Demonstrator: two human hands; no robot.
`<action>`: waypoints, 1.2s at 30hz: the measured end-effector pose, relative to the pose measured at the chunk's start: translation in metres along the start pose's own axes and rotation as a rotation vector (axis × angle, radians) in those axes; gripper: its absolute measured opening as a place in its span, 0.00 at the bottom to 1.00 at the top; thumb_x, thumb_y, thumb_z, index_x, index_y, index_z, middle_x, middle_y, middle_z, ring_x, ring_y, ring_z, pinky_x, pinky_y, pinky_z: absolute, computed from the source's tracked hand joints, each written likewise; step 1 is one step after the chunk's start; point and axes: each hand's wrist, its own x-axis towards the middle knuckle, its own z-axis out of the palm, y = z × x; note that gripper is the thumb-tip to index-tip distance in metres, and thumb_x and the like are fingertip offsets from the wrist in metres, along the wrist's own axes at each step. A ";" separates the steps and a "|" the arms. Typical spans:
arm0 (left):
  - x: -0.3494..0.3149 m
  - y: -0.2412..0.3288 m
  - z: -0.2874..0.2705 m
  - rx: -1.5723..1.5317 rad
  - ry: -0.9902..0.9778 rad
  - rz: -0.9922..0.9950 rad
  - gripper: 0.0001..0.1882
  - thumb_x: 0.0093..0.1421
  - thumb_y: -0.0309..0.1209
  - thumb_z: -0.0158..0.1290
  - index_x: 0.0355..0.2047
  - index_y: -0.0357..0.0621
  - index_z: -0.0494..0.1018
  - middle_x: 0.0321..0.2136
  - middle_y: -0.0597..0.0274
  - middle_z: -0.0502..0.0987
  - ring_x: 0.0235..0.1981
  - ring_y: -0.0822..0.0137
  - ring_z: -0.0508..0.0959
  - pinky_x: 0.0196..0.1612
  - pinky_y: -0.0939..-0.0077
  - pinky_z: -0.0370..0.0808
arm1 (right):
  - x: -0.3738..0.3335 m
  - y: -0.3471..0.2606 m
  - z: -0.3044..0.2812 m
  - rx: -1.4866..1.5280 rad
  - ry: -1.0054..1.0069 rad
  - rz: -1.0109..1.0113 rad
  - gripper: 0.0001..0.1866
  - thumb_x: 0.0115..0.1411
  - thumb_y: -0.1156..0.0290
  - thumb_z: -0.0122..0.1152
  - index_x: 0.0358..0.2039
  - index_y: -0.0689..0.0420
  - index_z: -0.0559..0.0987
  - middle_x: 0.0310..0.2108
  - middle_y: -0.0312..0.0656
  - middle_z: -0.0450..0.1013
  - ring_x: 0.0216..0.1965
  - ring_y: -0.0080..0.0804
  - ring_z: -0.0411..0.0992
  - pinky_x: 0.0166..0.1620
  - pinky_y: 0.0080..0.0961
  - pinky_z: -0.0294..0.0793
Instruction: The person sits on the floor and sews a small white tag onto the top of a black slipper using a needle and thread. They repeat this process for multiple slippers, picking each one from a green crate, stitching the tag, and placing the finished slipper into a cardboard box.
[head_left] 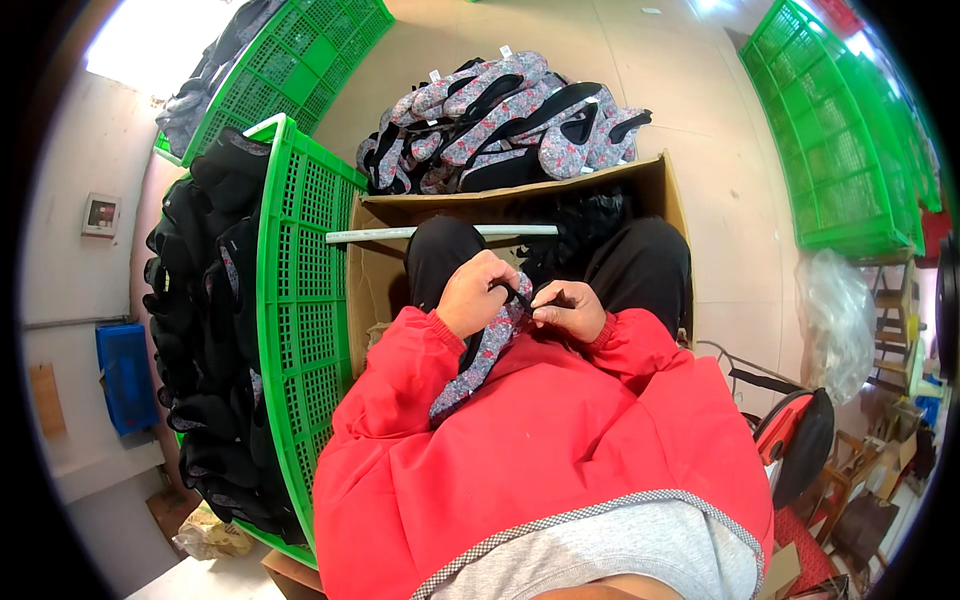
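Observation:
A padded fabric piece [478,368], grey with a red floral print and black edging, lies across my lap against the red garment. My left hand [474,295] is closed round its upper end, where a black strip shows by the fingers. Close to its right, my right hand [570,312] pinches the black edge of the same piece between thumb and fingers. The fingers hide what exactly sits between them. Beyond my knees rises a pile of similar floral fabric pieces [500,110] with black parts and small white tags.
An open cardboard box [670,205] stands around my knees, with a pale rod [390,236] across it and black material inside. At left, a green crate [305,290] holds black padded pieces [215,330]. More green crates [815,130] stand at far right, near a clear plastic bag [835,325].

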 end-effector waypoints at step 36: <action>0.045 -0.029 -0.005 -1.005 -0.335 -0.549 0.05 0.63 0.27 0.55 0.32 0.38 0.76 0.29 0.62 0.78 0.32 0.72 0.77 0.41 0.78 0.74 | -0.010 -0.020 0.006 -0.168 0.157 0.313 0.19 0.72 0.51 0.46 0.46 0.55 0.69 0.23 0.31 0.66 0.19 0.17 0.55 0.23 0.17 0.56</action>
